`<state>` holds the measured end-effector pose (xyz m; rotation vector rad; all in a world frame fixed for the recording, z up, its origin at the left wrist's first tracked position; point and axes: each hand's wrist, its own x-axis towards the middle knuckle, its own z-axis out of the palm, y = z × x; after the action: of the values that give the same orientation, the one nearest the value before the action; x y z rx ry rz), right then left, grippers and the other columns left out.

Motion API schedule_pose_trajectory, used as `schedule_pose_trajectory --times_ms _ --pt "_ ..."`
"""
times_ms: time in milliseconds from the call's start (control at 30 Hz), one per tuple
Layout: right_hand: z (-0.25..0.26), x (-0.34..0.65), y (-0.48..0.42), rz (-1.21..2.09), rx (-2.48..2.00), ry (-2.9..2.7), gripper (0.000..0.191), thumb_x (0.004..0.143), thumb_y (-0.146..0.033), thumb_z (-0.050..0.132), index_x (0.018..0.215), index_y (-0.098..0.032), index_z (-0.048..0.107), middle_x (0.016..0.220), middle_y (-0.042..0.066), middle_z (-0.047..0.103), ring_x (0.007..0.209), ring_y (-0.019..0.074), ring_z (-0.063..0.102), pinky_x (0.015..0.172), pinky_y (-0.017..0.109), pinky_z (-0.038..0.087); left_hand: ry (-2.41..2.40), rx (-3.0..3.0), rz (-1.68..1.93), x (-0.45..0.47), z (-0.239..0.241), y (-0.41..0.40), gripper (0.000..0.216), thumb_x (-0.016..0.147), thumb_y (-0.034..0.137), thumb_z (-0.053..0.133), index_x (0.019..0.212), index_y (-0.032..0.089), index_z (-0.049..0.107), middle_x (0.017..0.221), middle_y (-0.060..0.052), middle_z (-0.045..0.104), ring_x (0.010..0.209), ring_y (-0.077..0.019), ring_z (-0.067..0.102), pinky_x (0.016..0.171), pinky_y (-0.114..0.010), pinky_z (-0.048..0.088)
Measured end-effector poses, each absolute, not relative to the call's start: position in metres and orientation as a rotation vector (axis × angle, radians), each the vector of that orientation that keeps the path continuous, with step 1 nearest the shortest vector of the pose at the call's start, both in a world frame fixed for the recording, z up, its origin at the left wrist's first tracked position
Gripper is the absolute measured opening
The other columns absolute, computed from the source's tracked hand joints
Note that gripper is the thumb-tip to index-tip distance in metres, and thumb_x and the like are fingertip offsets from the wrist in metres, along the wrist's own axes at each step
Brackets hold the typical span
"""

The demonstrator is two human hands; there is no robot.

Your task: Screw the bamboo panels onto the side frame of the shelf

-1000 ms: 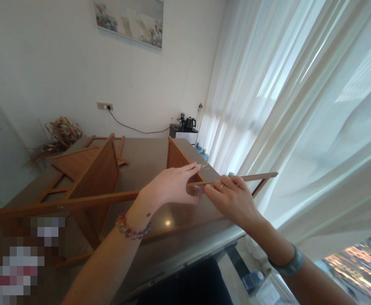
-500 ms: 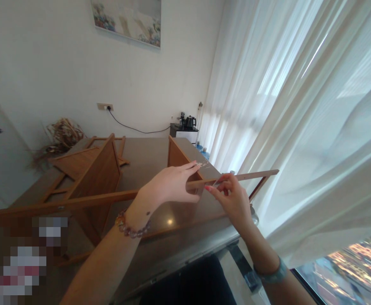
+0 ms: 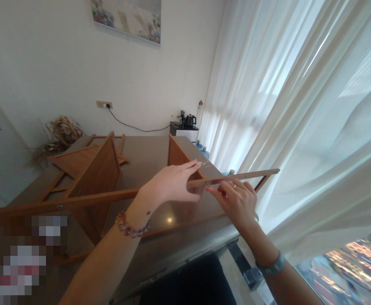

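Watching through the head camera from my remote seat, I see the long wooden rail (image 3: pixel 102 200) running right across the work, and both hands are at it! The left hand (image 3: pixel 169 184) sits around the middle of the rail, fingers on the far side, thumb on the near side, curved into a wide C — how firmly it presses I cannot tell. The right hand (image 3: pixel 238 201) is just to its right along the rail, fingers curled, thumb and forefinger drawn together beside a small thin thing (image 3: pixel 207 185) at the rail's joint. It is too small for me to name, and I cannot tell whether those fingertips grip it or only touch it.

Beyond the rail, a wooden panel (image 3: pixel 179 153) runs back from the left hand, and a larger panel (image 3: pixel 99 173) stands tilted off the rail's left half. A short wooden bar (image 3: pixel 261 183) slopes down from near the rail's right end. Under the rail spreads the table (image 3: pixel 143 156), with pale crumbs (image 3: pixel 202 163) just past the left fingertips. Farther behind the rail I have dried stalks (image 3: pixel 62 131) on the left, a black kettle (image 3: pixel 190 120) near the middle — and white curtains (image 3: pixel 268 84) filling the right.
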<state>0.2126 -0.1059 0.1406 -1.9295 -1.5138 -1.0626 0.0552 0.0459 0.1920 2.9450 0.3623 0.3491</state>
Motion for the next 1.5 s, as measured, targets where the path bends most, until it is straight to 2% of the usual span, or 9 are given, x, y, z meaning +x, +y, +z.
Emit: schedule_pose_trajectory --times_ms 200,333,600,767,900,1100,1233,1400,1500 --pt "0.124 0.179 -0.089 0.127 -1.660 -1.179 0.060 0.093 -0.055 0.037 0.048 -0.018 0.052 0.045 -0.001 0.049 0.047 0.0093 0.045 0.054 0.026 0.029 0.356 2.954 0.362 0.055 0.191 0.046 0.093 0.072 0.065 0.053 0.148 0.020 0.027 0.156 -0.001 0.021 0.130 -0.0277 0.046 0.105 -0.035 0.040" --pt "0.121 0.173 -0.082 0.456 -1.404 -1.008 0.056 0.089 -0.060 0.042 0.052 -0.018 0.051 0.044 -0.005 0.034 0.043 0.0076 0.028 0.047 0.026 0.019 0.322 2.971 0.360 0.055 0.190 0.047 0.090 0.073 0.063 0.053 0.148 0.020 0.026 0.156 -0.002 0.021 0.130 -0.0265 0.045 0.104 -0.034 0.039" --pt "0.133 0.171 -0.083 0.709 -1.262 -0.926 0.056 0.083 -0.065 0.048 0.055 -0.018 0.062 0.044 -0.007 0.024 0.046 0.0076 0.028 0.056 0.025 0.032 0.334 2.948 0.293 0.056 0.194 0.045 0.110 0.062 0.078 0.054 0.149 0.019 0.022 0.157 -0.005 0.017 0.134 -0.0283 0.040 0.106 -0.035 0.037" --pt "0.129 0.175 -0.082 0.690 -1.364 -0.905 0.057 0.075 -0.070 0.053 0.053 -0.018 0.057 0.049 -0.003 0.041 0.051 0.0092 0.037 0.054 0.025 0.030 0.342 2.934 0.293 0.055 0.196 0.042 0.113 0.061 0.088 0.042 0.149 0.019 0.024 0.156 -0.006 0.019 0.135 -0.0300 0.038 0.107 -0.037 0.035" --pt "0.122 0.181 -0.082 0.592 -1.419 -0.938 0.055 0.077 -0.068 0.054 0.053 -0.018 0.048 0.050 -0.004 0.037 0.051 0.0083 0.029 0.050 0.025 0.022 0.357 2.920 0.300 0.055 0.195 0.043 0.108 0.066 0.087 0.039 0.149 0.019 0.024 0.157 -0.005 0.018 0.133 -0.0308 0.041 0.106 -0.039 0.036" --pt "0.125 0.181 -0.084 0.758 -1.229 -0.879 0.049 0.080 -0.062 0.055 0.055 -0.019 0.049 0.055 -0.004 0.038 0.054 0.0090 0.030 0.055 0.025 0.030 0.372 2.908 0.283 0.054 0.198 0.041 0.104 0.069 0.085 0.039 0.149 0.021 0.024 0.157 -0.004 0.018 0.135 -0.0303 0.037 0.106 -0.039 0.035" --pt "0.128 0.180 -0.084 0.797 -1.233 -0.872 0.047 0.081 -0.061 0.054 0.060 -0.019 0.056 0.048 -0.007 0.028 0.049 0.0086 0.026 0.053 0.024 0.030 0.346 2.925 0.254 0.054 0.199 0.040 0.114 0.063 0.087 0.044 0.150 0.018 0.019 0.157 -0.007 0.016 0.136 -0.0306 0.036 0.107 -0.038 0.034" --pt "0.129 0.181 -0.084 0.761 -1.237 -0.875 0.045 0.082 -0.058 0.054 0.059 -0.020 0.053 0.056 -0.003 0.044 0.053 0.0096 0.036 0.056 0.025 0.034 0.359 2.904 0.263 0.055 0.197 0.042 0.109 0.066 0.086 0.040 0.150 0.019 0.021 0.157 -0.006 0.017 0.136 -0.0298 0.036 0.108 -0.036 0.033" --pt "0.132 0.181 -0.085 0.755 -1.260 -0.890 0.045 0.082 -0.058 0.054 0.060 -0.020 0.053 0.057 -0.003 0.044 0.054 0.0101 0.037 0.057 0.025 0.035 0.360 2.898 0.280 0.056 0.195 0.044 0.108 0.067 0.086 0.039 0.150 0.020 0.022 0.157 -0.005 0.018 0.135 -0.0301 0.037 0.107 -0.037 0.034"
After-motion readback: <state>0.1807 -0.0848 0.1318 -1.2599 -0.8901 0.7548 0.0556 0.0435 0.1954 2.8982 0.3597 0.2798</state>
